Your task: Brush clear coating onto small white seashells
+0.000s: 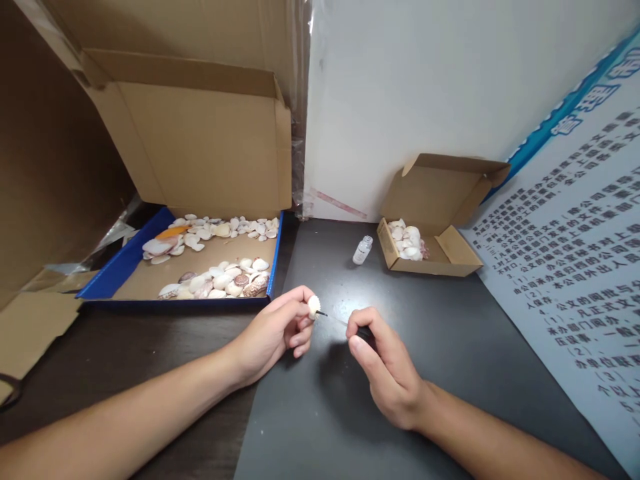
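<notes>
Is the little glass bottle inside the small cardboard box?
No, the glass bottle stands on the dark table beside the small cardboard box.

I count two open cardboard boxes on one bench (450, 347): a large box (120, 263) and a small box (440, 193). The loose shells (220, 280) in the large box form two groups, too many to number. I also see one bottle (363, 249), one brush (333, 318), one held shell (314, 306), one left hand (273, 330), one right hand (385, 367) and one poster (575, 267).
</notes>
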Available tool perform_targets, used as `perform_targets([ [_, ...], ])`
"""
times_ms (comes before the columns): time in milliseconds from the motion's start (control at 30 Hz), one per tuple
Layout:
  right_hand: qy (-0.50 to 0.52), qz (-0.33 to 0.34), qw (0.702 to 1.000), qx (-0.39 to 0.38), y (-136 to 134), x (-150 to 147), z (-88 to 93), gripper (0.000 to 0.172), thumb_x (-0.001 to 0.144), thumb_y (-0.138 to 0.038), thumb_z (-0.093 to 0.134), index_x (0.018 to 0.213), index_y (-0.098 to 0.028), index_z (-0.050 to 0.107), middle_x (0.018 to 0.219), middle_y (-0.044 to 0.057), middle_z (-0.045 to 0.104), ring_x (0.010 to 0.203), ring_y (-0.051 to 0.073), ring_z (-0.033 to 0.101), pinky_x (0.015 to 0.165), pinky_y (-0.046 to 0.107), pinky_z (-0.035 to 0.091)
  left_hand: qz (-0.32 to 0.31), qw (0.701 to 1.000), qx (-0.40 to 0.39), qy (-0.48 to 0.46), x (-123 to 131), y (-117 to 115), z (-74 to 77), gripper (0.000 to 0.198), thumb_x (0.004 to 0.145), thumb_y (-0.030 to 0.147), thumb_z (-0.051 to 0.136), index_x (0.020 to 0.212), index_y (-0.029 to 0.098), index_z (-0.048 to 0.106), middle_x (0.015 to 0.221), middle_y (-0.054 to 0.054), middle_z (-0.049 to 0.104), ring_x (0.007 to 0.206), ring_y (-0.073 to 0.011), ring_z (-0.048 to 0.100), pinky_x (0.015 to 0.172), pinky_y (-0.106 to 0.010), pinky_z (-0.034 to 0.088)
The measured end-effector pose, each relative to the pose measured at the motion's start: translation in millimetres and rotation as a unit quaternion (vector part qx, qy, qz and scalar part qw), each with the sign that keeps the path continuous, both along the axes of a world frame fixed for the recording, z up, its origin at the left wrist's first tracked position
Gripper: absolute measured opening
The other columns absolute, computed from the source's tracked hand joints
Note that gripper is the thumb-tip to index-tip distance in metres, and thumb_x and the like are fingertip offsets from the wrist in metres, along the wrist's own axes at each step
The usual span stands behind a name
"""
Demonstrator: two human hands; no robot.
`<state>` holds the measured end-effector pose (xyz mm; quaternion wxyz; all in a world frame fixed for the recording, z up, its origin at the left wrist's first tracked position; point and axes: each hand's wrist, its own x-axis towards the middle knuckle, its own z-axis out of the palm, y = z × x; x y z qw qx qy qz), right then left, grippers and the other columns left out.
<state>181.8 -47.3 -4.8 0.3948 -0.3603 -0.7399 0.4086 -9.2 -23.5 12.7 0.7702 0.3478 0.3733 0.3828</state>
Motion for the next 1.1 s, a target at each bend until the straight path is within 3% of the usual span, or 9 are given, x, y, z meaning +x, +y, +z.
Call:
perform_targets([
  [200, -0.040, -0.034, 0.998, -0.029, 0.3, -0.4, 2.5, 0.013, 0.098, -0.023, 0.038, 0.087, -0.022, 0.044, 0.061, -0.006, 0.039, 0.051, 0.012, 0.036, 0.050, 0.025, 0.030, -0.006, 1.000, 0.004, -0.001, -0.7, 1.2, -1.3, 0.009, 0.085, 0.017, 0.046, 0.076, 0.018, 0.046, 0.062, 0.006, 0.036, 0.045, -0.0061, 0.030, 0.046, -0.020, 0.032],
  [400, 0.001, 0.018, 1.000, -0.007, -0.8, 0.7, 0.7, 0.008, 0.097, -0.023, 0.039, 0.091, -0.022, 0.044, 0.061, -0.006, 0.039, 0.052, 0.013, 0.036, 0.052, 0.026, 0.030, -0.007, 1.000, 0.005, 0.008, 0.0, 0.3, -0.8, 0.009, 0.085, 0.018, 0.047, 0.077, 0.018, 0.046, 0.062, 0.006, 0.037, 0.046, -0.0060, 0.030, 0.046, -0.020, 0.031],
  [533, -0.051, -0.039, 0.997, -0.050, 2.6, -1.0, 3.1, 0.011, 0.094, -0.019, 0.039, 0.084, -0.022, 0.043, 0.062, -0.006, 0.037, 0.053, 0.012, 0.035, 0.052, 0.026, 0.029, -0.006, 1.000, 0.003, 0.004, 0.4, 0.1, -0.5, 0.008, 0.085, 0.017, 0.047, 0.077, 0.018, 0.046, 0.061, 0.006, 0.036, 0.045, -0.0058, 0.030, 0.046, -0.020, 0.031],
  [733, 0.042, 0.014, 0.998, -0.044, -0.2, 0.4, -2.6, 0.009, 0.098, -0.027, 0.039, 0.094, -0.022, 0.044, 0.063, -0.007, 0.037, 0.053, 0.013, 0.034, 0.052, 0.026, 0.030, -0.006, 1.000, 0.004, 0.003, 1.2, 0.7, -0.9, 0.009, 0.084, 0.017, 0.047, 0.075, 0.018, 0.046, 0.061, 0.006, 0.037, 0.045, -0.0058, 0.030, 0.045, -0.020, 0.033],
  [933, 0.046, -0.060, 0.989, -0.130, 2.0, -1.4, -8.9, 0.015, 0.101, -0.032, 0.037, 0.090, -0.023, 0.042, 0.064, -0.007, 0.033, 0.054, 0.013, 0.030, 0.050, 0.026, 0.027, -0.004, 1.000, 0.001, 0.004, 0.6, 1.6, -0.6, 0.009, 0.083, 0.015, 0.047, 0.075, 0.018, 0.047, 0.061, 0.006, 0.036, 0.045, -0.0057, 0.030, 0.045, -0.019, 0.032],
  [1100, 0.085, -0.001, 0.991, -0.103, 0.7, 0.4, -11.7, 0.016, 0.100, -0.038, 0.038, 0.096, -0.023, 0.043, 0.067, -0.006, 0.036, 0.056, 0.013, 0.033, 0.052, 0.027, 0.028, -0.002, 1.000, -0.002, 0.002, 1.1, 1.0, 0.0, 0.008, 0.083, 0.015, 0.047, 0.076, 0.018, 0.047, 0.061, 0.006, 0.037, 0.045, -0.0058, 0.031, 0.046, -0.020, 0.032],
])
